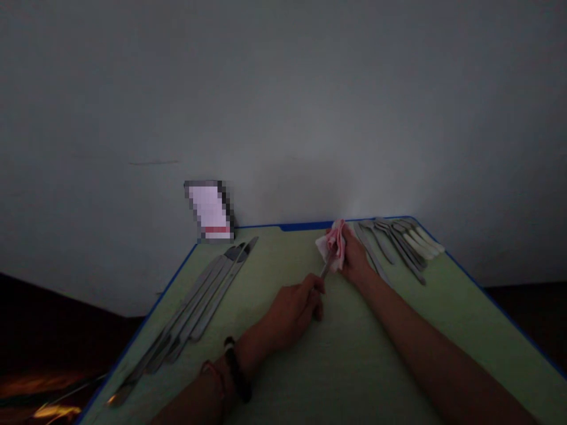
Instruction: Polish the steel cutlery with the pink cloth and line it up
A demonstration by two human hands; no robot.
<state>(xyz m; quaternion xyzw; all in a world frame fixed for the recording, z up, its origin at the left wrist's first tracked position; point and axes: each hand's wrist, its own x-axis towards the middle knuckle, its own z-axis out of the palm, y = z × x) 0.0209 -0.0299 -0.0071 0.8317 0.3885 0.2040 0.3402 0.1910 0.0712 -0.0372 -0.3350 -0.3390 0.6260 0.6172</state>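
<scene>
My left hand (296, 310) is closed round the handle of a metal utensil (326, 270) near the middle of the green table (354, 366). My right hand (357, 260) grips a pink and white cloth (333, 243) wrapped round the utensil's far end, so that end is hidden. A dark band sits on my left wrist.
Several long knives (208, 295) lie in a row on the table's left side. Several spoons and pale-handled pieces (401, 239) lie at the far right. A blurred card (209, 211) leans on the grey wall behind. The table has a blue edge (305, 225).
</scene>
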